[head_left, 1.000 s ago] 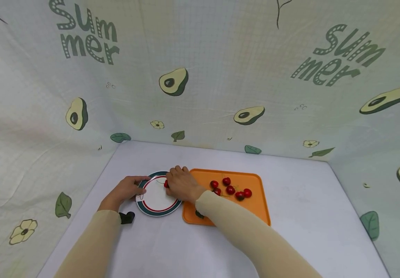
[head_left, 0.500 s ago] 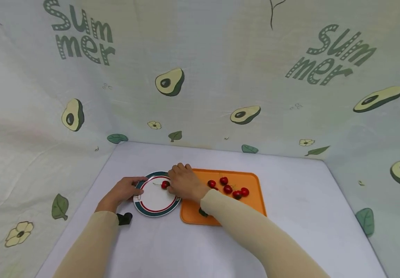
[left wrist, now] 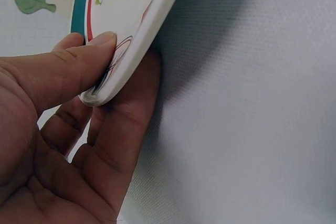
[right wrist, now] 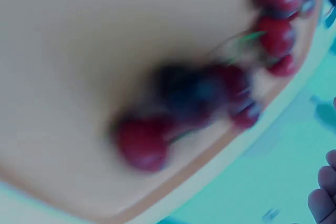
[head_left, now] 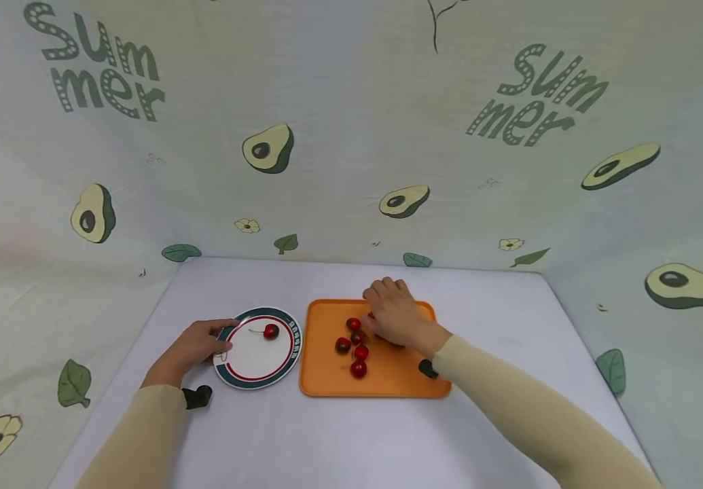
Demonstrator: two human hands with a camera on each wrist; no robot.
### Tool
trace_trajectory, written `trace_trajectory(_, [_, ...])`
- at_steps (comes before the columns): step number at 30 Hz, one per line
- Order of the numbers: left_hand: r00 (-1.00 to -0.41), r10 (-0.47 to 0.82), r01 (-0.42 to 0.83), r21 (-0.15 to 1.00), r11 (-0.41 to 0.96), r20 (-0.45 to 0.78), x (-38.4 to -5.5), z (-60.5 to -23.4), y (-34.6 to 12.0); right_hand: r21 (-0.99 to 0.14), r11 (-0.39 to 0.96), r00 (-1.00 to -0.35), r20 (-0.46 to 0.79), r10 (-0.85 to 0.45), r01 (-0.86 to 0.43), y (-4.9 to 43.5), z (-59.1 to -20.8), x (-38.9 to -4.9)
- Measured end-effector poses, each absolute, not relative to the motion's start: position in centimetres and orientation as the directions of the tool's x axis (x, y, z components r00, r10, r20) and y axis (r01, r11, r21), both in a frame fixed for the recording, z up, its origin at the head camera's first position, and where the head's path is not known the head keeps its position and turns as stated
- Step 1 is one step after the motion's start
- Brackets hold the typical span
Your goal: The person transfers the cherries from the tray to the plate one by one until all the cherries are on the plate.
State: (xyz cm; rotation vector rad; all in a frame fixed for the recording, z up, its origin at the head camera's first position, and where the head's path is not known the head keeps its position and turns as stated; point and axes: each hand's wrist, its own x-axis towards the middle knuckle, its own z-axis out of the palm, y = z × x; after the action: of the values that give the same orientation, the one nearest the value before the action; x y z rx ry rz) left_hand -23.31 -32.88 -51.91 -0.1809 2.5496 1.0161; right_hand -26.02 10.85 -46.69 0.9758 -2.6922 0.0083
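Note:
In the head view, my left hand (head_left: 195, 346) holds the left rim of a white plate (head_left: 256, 360) with a dark green border. The left wrist view shows the thumb on top of the rim and fingers (left wrist: 118, 140) underneath. One dark red cherry (head_left: 271, 331) with its stem lies on the plate. Over the right part of an orange tray (head_left: 327, 380), my right hand (head_left: 397, 316) reaches with fingers bent downward, partly hiding cherries there. Several cherries (head_left: 358, 369) lie on the tray left of it. At the right wrist view's edge, fingertips (right wrist: 323, 203) show apart from the blurred cherries (right wrist: 142, 142).
Plate and tray stand side by side on a white table (head_left: 339, 441). A cloth backdrop (head_left: 339, 88) printed with avocados and lettering rises behind and at both sides. Dark straps with small black pieces (head_left: 197, 396) sit at the wrists.
My right hand has left the cherry on the plate and moved right, over the tray. The left hand stays at the plate's rim. The head view has shifted to the right.

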Motion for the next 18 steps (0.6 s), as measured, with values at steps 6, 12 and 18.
trace_trajectory(6, [-0.914,0.009,-0.277,0.639,0.717,-0.406,-23.1,-52.3,-33.3,0.059,0.844,-0.824,0.19,-0.533,-0.532,16.8,-47.8,-24.9])
trace_trajectory(12, [-0.915,0.001,-0.278,0.632,0.723,-0.403,-23.1,-52.4,-33.1,0.05,0.857,-0.845,0.146,-0.515,-0.514,19.8,-49.5,-23.9])
trace_trajectory(18, [-0.913,0.001,-0.283,0.637,0.718,-0.407,-23.3,-52.2,-32.3,0.058,0.83,-0.822,0.117,-0.557,-0.554,20.7,-50.8,-23.7])
